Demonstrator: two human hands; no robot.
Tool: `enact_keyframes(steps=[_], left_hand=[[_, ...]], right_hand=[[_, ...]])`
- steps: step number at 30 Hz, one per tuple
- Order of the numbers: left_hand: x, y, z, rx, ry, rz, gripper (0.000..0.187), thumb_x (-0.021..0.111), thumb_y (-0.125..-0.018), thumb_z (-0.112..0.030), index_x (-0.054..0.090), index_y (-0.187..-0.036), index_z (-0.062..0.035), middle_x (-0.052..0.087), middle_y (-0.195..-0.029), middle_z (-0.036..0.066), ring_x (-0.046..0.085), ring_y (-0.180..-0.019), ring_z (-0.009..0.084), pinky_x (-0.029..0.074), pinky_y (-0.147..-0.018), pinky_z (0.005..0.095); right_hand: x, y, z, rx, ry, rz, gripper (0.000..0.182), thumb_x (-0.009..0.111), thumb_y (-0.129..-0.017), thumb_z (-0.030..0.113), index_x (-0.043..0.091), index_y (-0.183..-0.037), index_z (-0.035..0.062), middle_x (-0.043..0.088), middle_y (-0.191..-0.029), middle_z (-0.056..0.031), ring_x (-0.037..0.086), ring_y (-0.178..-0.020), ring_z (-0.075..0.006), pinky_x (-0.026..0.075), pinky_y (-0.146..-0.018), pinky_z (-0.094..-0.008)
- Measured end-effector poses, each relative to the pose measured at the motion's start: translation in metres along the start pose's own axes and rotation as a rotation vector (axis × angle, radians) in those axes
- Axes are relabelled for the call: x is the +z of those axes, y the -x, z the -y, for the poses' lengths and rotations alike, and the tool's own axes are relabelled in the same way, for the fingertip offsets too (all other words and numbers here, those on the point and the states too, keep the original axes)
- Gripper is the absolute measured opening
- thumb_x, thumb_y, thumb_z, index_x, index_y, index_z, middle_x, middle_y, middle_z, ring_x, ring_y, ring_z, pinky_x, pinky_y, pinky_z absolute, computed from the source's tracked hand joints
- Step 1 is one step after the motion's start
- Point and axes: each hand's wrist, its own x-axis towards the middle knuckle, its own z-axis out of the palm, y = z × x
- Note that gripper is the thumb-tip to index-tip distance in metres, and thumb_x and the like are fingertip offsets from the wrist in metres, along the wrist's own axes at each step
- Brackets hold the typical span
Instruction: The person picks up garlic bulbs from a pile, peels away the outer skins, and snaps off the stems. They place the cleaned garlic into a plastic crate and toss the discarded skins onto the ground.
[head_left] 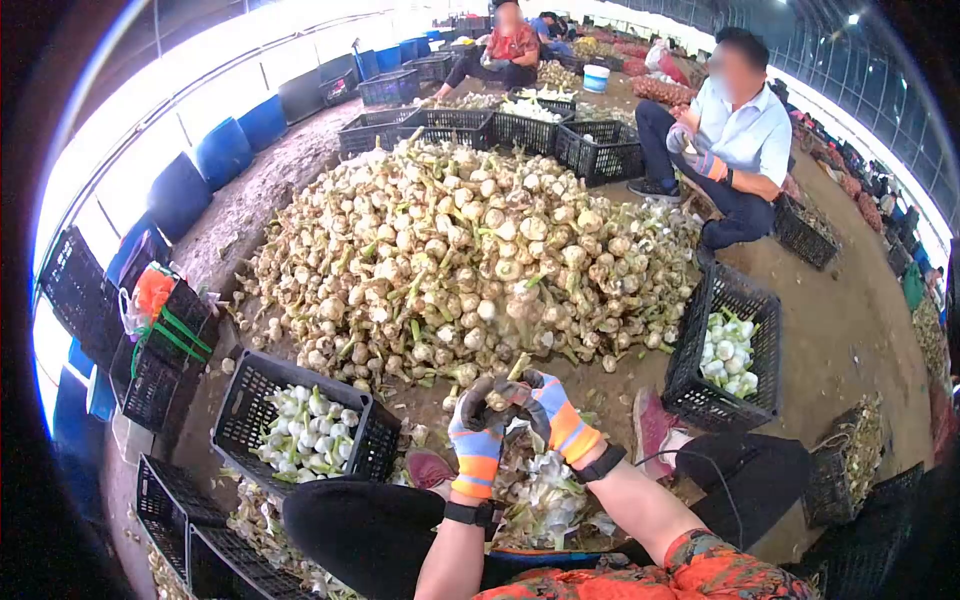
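Both my hands wear striped work gloves with dark, dirty fingers and meet low in front of me. My left hand (478,425) is closed round a garlic bulb (497,400), whose short stem points up. Pressed against the same bulb are the fingers of my right hand (553,412), also closed. The gloves hide most of the bulb. Beyond them rises a large heap of unpeeled garlic (470,250). Loose peeled skins (545,490) lie on the ground below my hands, between my legs.
Black crates with cleaned white garlic stand at my left (235,405) and right (765,375). Several crates (455,127) line the heap's far side. A co-worker in a light shirt (745,135) sits at the right, another in red (512,45) farther back. Blue barrels (222,150) line the left wall.
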Motion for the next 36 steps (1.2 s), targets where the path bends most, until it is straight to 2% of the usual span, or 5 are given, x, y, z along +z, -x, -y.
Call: enact_keyframes(steps=[5, 8, 16, 34, 36], left_hand=[[0.010, 0.004, -0.036, 0.306, -0.328, 0.076, 0.044, 0.069, -0.065, 0.008, 0.055, -0.106, 0.0009, 0.056, -0.109, 0.010, 0.054, -0.102, 0.0187, 0.044, -0.088, 0.0319], [0.012, 0.005, -0.043, 0.008, 0.067, -0.020, 0.041, 0.065, -0.069, 0.006, 0.055, -0.109, 0.0010, 0.058, -0.107, 0.008, 0.056, -0.098, 0.0179, 0.044, -0.087, 0.0306], [0.013, 0.003, -0.057, 0.363, -0.415, 0.048, 0.035, 0.064, -0.067, 0.007, 0.058, -0.100, -0.0007, 0.057, -0.101, 0.007, 0.055, -0.096, 0.0186, 0.044, -0.085, 0.0298], [0.007, 0.000, -0.037, 0.376, -0.403, 0.086, 0.038, 0.066, -0.069, 0.005, 0.054, -0.104, -0.0003, 0.055, -0.106, 0.010, 0.055, -0.097, 0.0198, 0.044, -0.085, 0.0295], [0.010, 0.001, -0.033, 0.058, 0.037, -0.039, 0.035, 0.067, -0.068, 0.005, 0.055, -0.100, -0.0004, 0.055, -0.105, 0.010, 0.055, -0.096, 0.0202, 0.044, -0.085, 0.0295]], right_hand=[[0.008, 0.010, 0.028, 0.023, -0.021, 0.048, 0.028, 0.068, -0.077, 0.022, 0.061, -0.094, 0.0014, 0.062, -0.084, -0.0003, 0.054, -0.074, -0.0052, 0.043, -0.064, -0.0196], [0.006, 0.024, 0.045, 0.027, -0.067, 0.186, 0.038, 0.063, -0.081, 0.022, 0.056, -0.110, -0.0005, 0.063, -0.094, -0.0039, 0.056, -0.078, -0.0068, 0.044, -0.069, -0.0219], [0.012, 0.013, 0.034, -0.030, -0.002, 0.095, 0.027, 0.065, -0.078, 0.013, 0.059, -0.100, -0.0018, 0.063, -0.089, -0.0031, 0.058, -0.076, -0.0084, 0.047, -0.067, -0.0209], [0.011, 0.013, 0.029, -0.021, -0.061, 0.050, 0.029, 0.066, -0.079, 0.018, 0.059, -0.101, 0.0013, 0.061, -0.089, -0.0001, 0.056, -0.078, -0.0073, 0.044, -0.068, -0.0215], [0.004, 0.015, 0.026, 0.007, -0.021, 0.057, 0.029, 0.066, -0.079, 0.018, 0.059, -0.102, 0.0011, 0.061, -0.090, 0.0001, 0.056, -0.079, -0.0072, 0.045, -0.069, -0.0216]])
